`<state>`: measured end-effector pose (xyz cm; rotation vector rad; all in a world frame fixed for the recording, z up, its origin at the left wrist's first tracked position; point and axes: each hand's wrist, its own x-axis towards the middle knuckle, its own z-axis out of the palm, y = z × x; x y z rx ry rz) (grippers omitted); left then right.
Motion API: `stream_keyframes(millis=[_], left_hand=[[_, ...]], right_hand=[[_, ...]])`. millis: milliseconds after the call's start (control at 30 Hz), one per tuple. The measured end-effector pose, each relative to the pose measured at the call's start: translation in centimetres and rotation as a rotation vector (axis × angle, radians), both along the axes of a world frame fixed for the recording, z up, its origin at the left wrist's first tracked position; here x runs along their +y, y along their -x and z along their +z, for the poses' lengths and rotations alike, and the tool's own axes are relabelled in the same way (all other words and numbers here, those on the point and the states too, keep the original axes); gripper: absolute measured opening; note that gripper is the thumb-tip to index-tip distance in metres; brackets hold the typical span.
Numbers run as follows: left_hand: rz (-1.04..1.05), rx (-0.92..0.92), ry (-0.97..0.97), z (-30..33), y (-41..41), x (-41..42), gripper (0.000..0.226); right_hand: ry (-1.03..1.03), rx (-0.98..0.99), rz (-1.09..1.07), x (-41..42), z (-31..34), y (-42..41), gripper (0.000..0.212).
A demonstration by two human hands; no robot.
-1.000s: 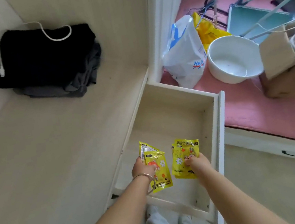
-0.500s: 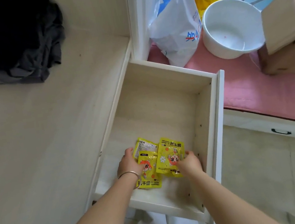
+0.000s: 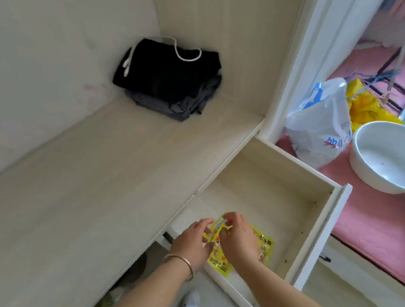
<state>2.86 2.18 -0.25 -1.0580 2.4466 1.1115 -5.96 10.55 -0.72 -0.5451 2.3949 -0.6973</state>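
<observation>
Placement step, I reckon: yellow packets [image 3: 264, 243] lie at the near end of the open drawer [image 3: 253, 190], left hand [image 3: 192, 245] and right hand [image 3: 237, 240] fingers pinching the top one's far edge; next I'd release and lift both hands clear.

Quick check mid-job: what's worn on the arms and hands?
Both forearms are bare, with no sleeves in view. The left hand has a thin, plain metal bangle at its wrist. The right hand and its wrist wear nothing. No gloves.
</observation>
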Motion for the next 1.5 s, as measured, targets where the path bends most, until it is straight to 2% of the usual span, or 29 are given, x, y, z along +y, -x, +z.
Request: stream_keyframes(millis=[167, 300, 567, 800, 900, 1000, 1100, 1200, 1300, 1400, 1500], left_hand=[[0.306, 0.171, 0.11, 4.9, -7.6, 0.5, 0.046], [0.539, 0.224, 0.225, 7.4, -16.2, 0.7, 0.045], [0.968, 0.212, 0.31, 8.3, -35.1, 4.2, 0.042], [1.257, 0.147, 0.27, 6.4, -49.4, 9.0, 0.042], [1.339, 0.059, 0.271, 5.5, -54.6, 9.9, 0.039], [1.44, -0.027, 0.293, 4.6, -58.7, 10.2, 0.035], [1.482, -0.125, 0.334, 4.0, -61.2, 10.0, 0.036], [1.517, -0.198, 0.285, 3.7, -62.6, 9.2, 0.05], [1.524, -0.202, 0.172, 3.2, -63.2, 8.4, 0.064], [1.564, -0.119, 0.058, 2.7, -63.2, 7.7, 0.082], [1.64, -0.067, 0.0, 2.5, -63.5, 7.1, 0.089]], right_hand=[[0.187, 0.073, 0.272, -2.8, 3.9, -6.5, 0.03], [0.203, 0.079, 0.521, -5.1, 6.0, -13.5, 0.03], [0.213, 0.103, 0.949, -6.8, 8.0, -29.5, 0.029], [0.108, 0.016, 1.173, -5.8, 7.7, -42.7, 0.028], [0.035, 0.017, 1.252, -5.4, 6.6, -47.0, 0.026], [-0.032, 0.027, 1.256, -5.1, 5.6, -50.4, 0.034], [-0.102, 0.008, 1.175, -4.8, 4.7, -53.2, 0.05], [-0.17, -0.012, 1.097, -4.8, 4.0, -55.2, 0.076], [-0.24, 0.122, 1.083, -4.5, 3.7, -56.6, 0.096], [-0.27, 0.202, 1.061, -4.3, 3.4, -57.6, 0.101], [-0.267, 0.142, 0.994, -4.6, 3.0, -58.2, 0.085]])
